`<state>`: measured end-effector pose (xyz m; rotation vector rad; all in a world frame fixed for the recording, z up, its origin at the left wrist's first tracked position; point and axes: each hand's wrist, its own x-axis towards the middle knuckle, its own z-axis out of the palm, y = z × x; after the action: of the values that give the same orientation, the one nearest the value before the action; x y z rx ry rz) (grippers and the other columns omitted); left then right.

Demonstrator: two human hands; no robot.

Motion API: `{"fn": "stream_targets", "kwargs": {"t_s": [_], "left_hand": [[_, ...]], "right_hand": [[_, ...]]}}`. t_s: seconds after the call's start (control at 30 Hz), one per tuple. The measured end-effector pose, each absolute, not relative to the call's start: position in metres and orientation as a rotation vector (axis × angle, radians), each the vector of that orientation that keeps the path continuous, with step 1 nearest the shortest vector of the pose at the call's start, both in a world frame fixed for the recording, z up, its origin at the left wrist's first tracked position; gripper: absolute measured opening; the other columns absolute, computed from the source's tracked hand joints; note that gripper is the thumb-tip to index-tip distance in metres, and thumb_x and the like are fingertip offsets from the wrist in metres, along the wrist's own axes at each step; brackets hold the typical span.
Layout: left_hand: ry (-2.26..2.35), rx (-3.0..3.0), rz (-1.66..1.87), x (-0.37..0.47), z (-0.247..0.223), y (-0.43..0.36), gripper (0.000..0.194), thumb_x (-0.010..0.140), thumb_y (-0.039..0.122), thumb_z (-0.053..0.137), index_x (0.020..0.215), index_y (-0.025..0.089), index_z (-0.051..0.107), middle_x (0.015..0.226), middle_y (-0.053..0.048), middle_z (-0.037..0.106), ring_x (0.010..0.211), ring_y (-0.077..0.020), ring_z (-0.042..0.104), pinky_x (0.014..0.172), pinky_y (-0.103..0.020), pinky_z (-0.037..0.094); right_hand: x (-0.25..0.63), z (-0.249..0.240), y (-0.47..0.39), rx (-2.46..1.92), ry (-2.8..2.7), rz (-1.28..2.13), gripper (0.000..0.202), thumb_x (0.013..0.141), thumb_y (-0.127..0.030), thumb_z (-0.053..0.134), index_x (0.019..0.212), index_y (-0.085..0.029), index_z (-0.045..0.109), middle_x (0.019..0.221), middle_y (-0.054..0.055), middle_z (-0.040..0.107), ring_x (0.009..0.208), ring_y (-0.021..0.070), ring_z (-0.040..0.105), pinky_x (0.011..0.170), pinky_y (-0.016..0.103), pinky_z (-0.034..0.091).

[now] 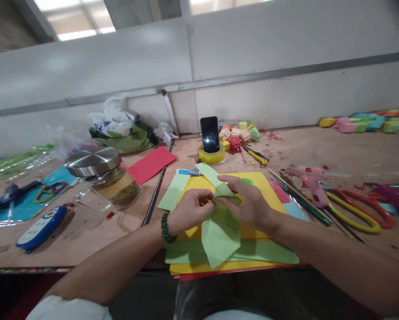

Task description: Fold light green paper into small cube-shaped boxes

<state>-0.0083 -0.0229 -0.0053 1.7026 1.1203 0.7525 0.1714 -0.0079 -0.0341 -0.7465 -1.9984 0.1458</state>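
Note:
Both my hands pinch a folded piece of light green paper (221,233) above a stack of coloured sheets. My left hand (194,208), with a green bead bracelet (168,227) at the wrist, has its fingers curled on the paper's left edge. My right hand (249,200) grips it from the right, thumb and fingers closed near the fold. One pointed flap hangs down toward me, and a narrow strip (208,172) sticks up past my fingers. Beneath lie yellow paper (266,182) and more green paper (269,251).
A lidded glass mug (111,178), a blue-and-white device (42,227) and red paper (153,164) lie to the left. At the back a phone (209,133) leans in a tape roll (211,154) beside folded paper pieces (234,135). Pink glue gun (313,180) and scissors (354,213) sit right.

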Motion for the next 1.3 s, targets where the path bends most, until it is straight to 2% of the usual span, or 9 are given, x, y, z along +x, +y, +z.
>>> {"fn": "stream_targets", "kwargs": {"t_s": [0.07, 0.23, 0.43, 0.53, 0.63, 0.83, 1.0, 1.17, 1.3], "left_hand": [[1.095, 1.645, 0.668, -0.010, -0.005, -0.019, 0.011, 0.063, 0.018, 0.050, 0.065, 0.013, 0.060, 0.055, 0.004, 0.051, 0.051, -0.0072, 0.041, 0.049, -0.019, 0.033], [1.137, 1.655, 0.600, -0.015, -0.008, -0.011, 0.018, 0.062, 0.022, 0.054, 0.067, 0.011, 0.068, 0.057, 0.001, 0.056, 0.055, -0.0095, 0.044, 0.052, -0.021, 0.035], [1.165, 1.720, 0.603, -0.014, -0.012, -0.010, 0.022, 0.066, 0.026, 0.057, 0.072, 0.010, 0.071, 0.057, 0.000, 0.059, 0.052, -0.0086, 0.044, 0.050, -0.020, 0.035], [1.162, 1.675, 0.655, -0.014, -0.013, -0.010, 0.021, 0.065, 0.029, 0.061, 0.070, 0.011, 0.069, 0.055, 0.000, 0.058, 0.049, -0.0082, 0.044, 0.047, -0.020, 0.034], [1.176, 1.660, 0.884, -0.015, -0.012, -0.007, 0.020, 0.066, 0.028, 0.062, 0.073, 0.012, 0.070, 0.066, -0.003, 0.065, 0.058, -0.0111, 0.052, 0.053, -0.021, 0.041], [1.235, 1.609, 1.180, -0.019, -0.015, 0.001, 0.017, 0.065, 0.030, 0.065, 0.065, 0.014, 0.068, 0.066, -0.002, 0.065, 0.061, -0.0118, 0.055, 0.055, -0.022, 0.044], [1.161, 1.454, 1.208, -0.017, -0.017, 0.001, 0.023, 0.063, 0.032, 0.068, 0.076, 0.013, 0.071, 0.071, -0.003, 0.069, 0.065, -0.0132, 0.059, 0.063, -0.025, 0.048], [1.093, 1.416, 1.103, -0.014, -0.013, -0.004, 0.023, 0.064, 0.034, 0.067, 0.073, 0.013, 0.069, 0.070, -0.004, 0.069, 0.063, -0.0149, 0.061, 0.058, -0.026, 0.047], [1.045, 1.420, 1.046, -0.014, -0.013, -0.006, 0.023, 0.068, 0.036, 0.064, 0.071, 0.013, 0.066, 0.063, -0.002, 0.065, 0.059, -0.0139, 0.058, 0.054, -0.024, 0.045]], "right_hand": [[0.171, -0.036, -0.007, -0.778, -2.032, 0.182, 0.043, 0.082, -0.018, 0.060, 0.123, -0.025, 0.049, 0.075, -0.002, 0.065, 0.059, 0.0133, 0.062, 0.055, 0.023, 0.049], [0.171, -0.040, -0.005, -0.759, -2.115, 0.314, 0.047, 0.082, -0.017, 0.056, 0.127, -0.022, 0.047, 0.089, 0.004, 0.069, 0.072, 0.0173, 0.066, 0.062, 0.026, 0.050], [0.172, -0.037, -0.002, -0.868, -2.079, 0.570, 0.047, 0.079, -0.017, 0.059, 0.125, -0.022, 0.048, 0.075, -0.001, 0.068, 0.063, 0.0130, 0.063, 0.061, 0.023, 0.048], [0.173, -0.034, -0.003, -0.842, -2.048, 0.617, 0.044, 0.082, -0.024, 0.059, 0.124, -0.022, 0.048, 0.086, 0.003, 0.070, 0.074, 0.0150, 0.066, 0.069, 0.026, 0.050], [0.175, -0.031, -0.001, -0.894, -1.913, 0.689, 0.045, 0.082, -0.036, 0.060, 0.122, -0.020, 0.048, 0.096, 0.008, 0.068, 0.076, 0.0165, 0.065, 0.067, 0.028, 0.052], [0.176, -0.024, 0.003, -1.058, -1.678, 1.120, 0.034, 0.073, -0.038, 0.064, 0.098, -0.020, 0.051, 0.065, -0.003, 0.058, 0.056, 0.0125, 0.055, 0.050, 0.025, 0.046], [0.176, -0.021, 0.003, -1.042, -1.596, 1.204, 0.025, 0.068, -0.038, 0.066, 0.079, -0.019, 0.052, 0.060, -0.004, 0.051, 0.052, 0.0092, 0.047, 0.045, 0.022, 0.038], [0.176, -0.025, 0.003, -1.011, -1.613, 1.120, 0.021, 0.070, -0.035, 0.062, 0.082, -0.018, 0.057, 0.055, -0.007, 0.042, 0.049, 0.0074, 0.037, 0.044, 0.022, 0.029], [0.175, -0.027, 0.003, -0.978, -1.630, 1.083, 0.021, 0.071, -0.036, 0.061, 0.083, -0.018, 0.058, 0.055, -0.007, 0.041, 0.049, 0.0077, 0.036, 0.045, 0.022, 0.028]]}}
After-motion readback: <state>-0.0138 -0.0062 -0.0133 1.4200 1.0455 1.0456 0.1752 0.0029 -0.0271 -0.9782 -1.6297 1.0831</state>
